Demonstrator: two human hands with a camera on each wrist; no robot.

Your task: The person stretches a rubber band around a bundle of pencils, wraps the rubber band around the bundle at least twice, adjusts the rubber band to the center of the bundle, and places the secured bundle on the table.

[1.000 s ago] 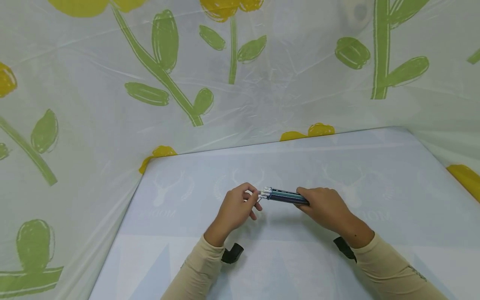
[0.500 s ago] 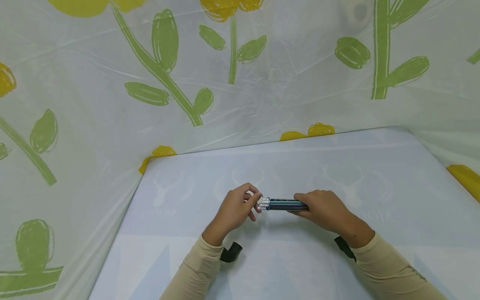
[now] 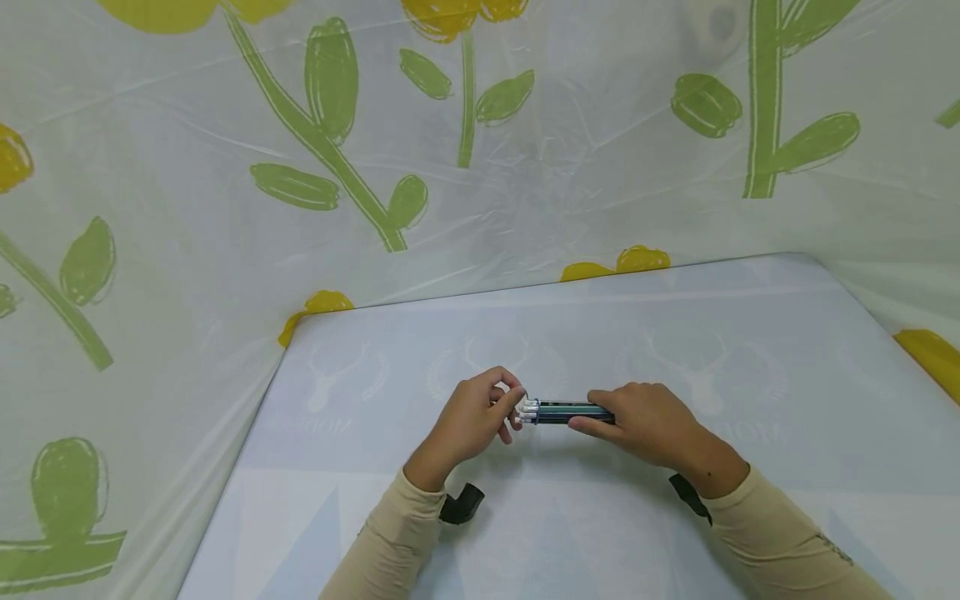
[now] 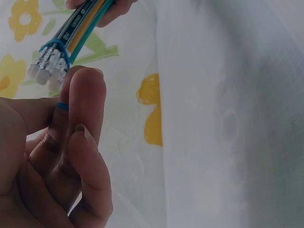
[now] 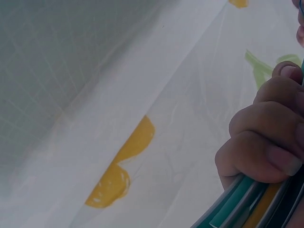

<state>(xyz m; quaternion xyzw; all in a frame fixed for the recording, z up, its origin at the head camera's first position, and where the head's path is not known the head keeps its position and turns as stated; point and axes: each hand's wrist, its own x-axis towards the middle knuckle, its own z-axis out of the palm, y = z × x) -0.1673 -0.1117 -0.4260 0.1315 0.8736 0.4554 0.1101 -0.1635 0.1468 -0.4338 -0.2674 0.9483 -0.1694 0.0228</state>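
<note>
My right hand (image 3: 651,423) grips a bundle of pencils (image 3: 564,412) above the table, their white eraser ends facing left. Silver ferrules and dark, teal and yellow barrels show in the left wrist view. A blue rubber band (image 4: 62,106) lies across a finger of my left hand (image 3: 472,417), and blue also rings the bundle just behind the ferrules. The left thumb and fingers are bent together at the eraser ends, pinching the band. In the right wrist view, curled fingers (image 5: 266,121) wrap the pencils, whose other ends run out of the frame.
Under both hands spreads a pale table cover (image 3: 360,517) with faint deer-head prints. A white plastic sheet (image 3: 187,167) with green and yellow flowers hangs behind and to the left. A dark wrist mount (image 3: 462,504) sits below the left wrist.
The pencil bundle has swung from a slant to nearly level, its eraser end lowering beside the left fingers. The right thumb has shifted left along the bundle. The left hand has barely moved.
</note>
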